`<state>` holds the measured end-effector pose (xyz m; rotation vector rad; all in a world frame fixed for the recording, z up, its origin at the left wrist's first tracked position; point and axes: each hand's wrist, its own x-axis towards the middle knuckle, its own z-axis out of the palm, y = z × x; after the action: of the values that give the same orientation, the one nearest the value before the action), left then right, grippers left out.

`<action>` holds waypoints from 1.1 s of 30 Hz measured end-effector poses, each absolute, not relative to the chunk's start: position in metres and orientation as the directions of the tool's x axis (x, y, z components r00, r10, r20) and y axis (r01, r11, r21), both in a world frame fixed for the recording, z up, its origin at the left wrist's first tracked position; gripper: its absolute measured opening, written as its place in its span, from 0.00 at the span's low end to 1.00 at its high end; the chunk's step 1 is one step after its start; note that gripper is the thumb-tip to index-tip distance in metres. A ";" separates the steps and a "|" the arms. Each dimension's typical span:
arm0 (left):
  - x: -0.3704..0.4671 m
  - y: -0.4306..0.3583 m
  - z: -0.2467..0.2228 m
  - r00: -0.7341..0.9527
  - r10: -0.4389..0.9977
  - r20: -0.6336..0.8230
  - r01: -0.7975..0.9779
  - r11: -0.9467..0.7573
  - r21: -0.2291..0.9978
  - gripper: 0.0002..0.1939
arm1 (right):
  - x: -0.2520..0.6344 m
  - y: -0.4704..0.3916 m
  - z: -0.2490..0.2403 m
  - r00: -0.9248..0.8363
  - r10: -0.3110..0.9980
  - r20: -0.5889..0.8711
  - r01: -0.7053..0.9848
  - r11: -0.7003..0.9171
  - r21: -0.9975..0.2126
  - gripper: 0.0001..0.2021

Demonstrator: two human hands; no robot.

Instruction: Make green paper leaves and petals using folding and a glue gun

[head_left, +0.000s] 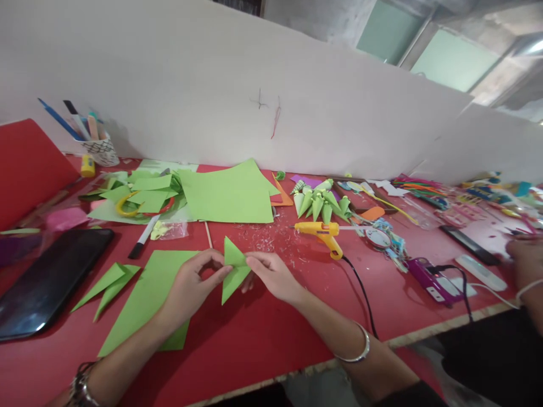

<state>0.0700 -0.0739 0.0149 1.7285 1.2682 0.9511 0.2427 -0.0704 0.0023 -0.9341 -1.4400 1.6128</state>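
Observation:
Between my two hands is a folded piece of green paper, held up over the red table with pointed corners at its top and bottom. My left hand pinches its left edge between thumb and fingers. On the opposite side my right hand grips it, with some fingertips hidden behind the paper. Under my left forearm lies a flat green sheet. Another folded green paper piece, with two long points, rests to the left of that sheet.
A black phone lies at the left. Large green sheets and paper cones are along the back. A yellow glue gun with a black cord sits right of my hands, near a purple power strip. Another person's hand is far right.

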 end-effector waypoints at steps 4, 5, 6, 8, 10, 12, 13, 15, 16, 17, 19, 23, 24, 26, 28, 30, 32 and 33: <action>0.070 -0.073 0.013 0.222 0.970 0.102 0.312 -0.170 0.935 0.12 | 0.243 -0.071 0.000 -0.476 0.877 -0.062 -0.050 -0.097 -0.994 0.18; 0.070 -0.073 0.012 0.224 0.970 0.097 0.290 -0.162 0.943 0.17 | 0.244 -0.071 0.000 -0.473 0.878 -0.076 -0.040 -0.108 -0.993 0.18; 0.070 -0.073 0.012 0.226 0.970 0.091 0.280 -0.154 0.947 0.20 | 0.244 -0.071 -0.001 -0.474 0.876 -0.090 -0.029 -0.118 -0.993 0.18; 0.069 -0.071 0.012 0.235 0.970 0.070 0.318 -0.145 0.937 0.21 | 0.245 -0.070 -0.001 -0.471 0.875 -0.110 -0.002 -0.126 -0.992 0.17; 0.069 -0.071 0.012 0.259 0.964 0.055 0.404 -0.160 0.900 0.12 | 0.245 -0.071 -0.001 -0.462 0.880 -0.112 0.035 -0.109 -0.993 0.17; 0.068 -0.071 0.012 0.289 0.956 0.053 0.486 -0.194 0.852 0.13 | 0.245 -0.071 -0.001 -0.458 0.884 -0.096 0.073 -0.070 -0.995 0.17; 0.069 -0.071 0.012 0.304 0.951 0.056 0.513 -0.213 0.832 0.16 | 0.244 -0.071 -0.001 -0.458 0.885 -0.090 0.090 -0.054 -0.995 0.17; 0.069 -0.071 0.012 0.312 0.948 0.060 0.540 -0.229 0.810 0.19 | 0.244 -0.072 -0.001 -0.461 0.883 -0.088 0.111 -0.041 -0.993 0.16; 0.069 -0.071 0.011 0.311 0.948 0.059 0.543 -0.229 0.808 0.19 | 0.243 -0.072 -0.001 -0.463 0.881 -0.093 0.119 -0.042 -0.992 0.16; 0.069 -0.072 0.011 0.314 0.948 0.056 0.542 -0.227 0.809 0.18 | 0.243 -0.073 0.000 -0.466 0.880 -0.097 0.128 -0.042 -0.991 0.16; 0.069 -0.072 0.010 0.324 0.945 0.048 0.532 -0.224 0.816 0.18 | 0.242 -0.073 0.001 -0.472 0.877 -0.096 0.145 -0.030 -0.989 0.16; 0.068 -0.071 0.008 0.355 0.934 0.045 0.501 -0.231 0.834 0.19 | 0.243 -0.073 0.003 -0.473 0.876 -0.089 0.161 -0.013 -0.987 0.17; 0.068 -0.070 0.008 0.352 0.935 0.045 0.492 -0.226 0.841 0.19 | 0.243 -0.073 0.003 -0.474 0.876 -0.091 0.161 -0.015 -0.987 0.17; 0.068 -0.070 0.007 0.327 0.944 0.044 0.480 -0.205 0.853 0.20 | 0.243 -0.072 0.002 -0.476 0.876 -0.081 0.154 -0.008 -0.988 0.16; 0.068 -0.070 0.007 0.293 0.955 0.041 0.479 -0.184 0.858 0.20 | 0.243 -0.071 0.001 -0.462 0.886 -0.045 0.131 0.019 -0.991 0.15; 0.068 -0.069 0.009 0.266 0.963 0.040 0.486 -0.170 0.857 0.19 | 0.243 -0.071 0.002 -0.435 0.901 -0.008 0.116 0.047 -0.992 0.13; 0.069 -0.069 0.010 0.259 0.965 0.037 0.496 -0.166 0.852 0.18 | 0.244 -0.070 0.002 -0.408 0.913 0.008 0.113 0.059 -0.992 0.12; 0.069 -0.069 0.011 0.264 0.964 0.034 0.503 -0.168 0.848 0.18 | 0.244 -0.070 0.003 -0.399 0.917 0.008 0.112 0.058 -0.992 0.11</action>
<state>0.0694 -0.0689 0.0108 1.7907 1.3394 0.7820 0.2438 -0.0702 0.0027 -1.0515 -1.6176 1.4183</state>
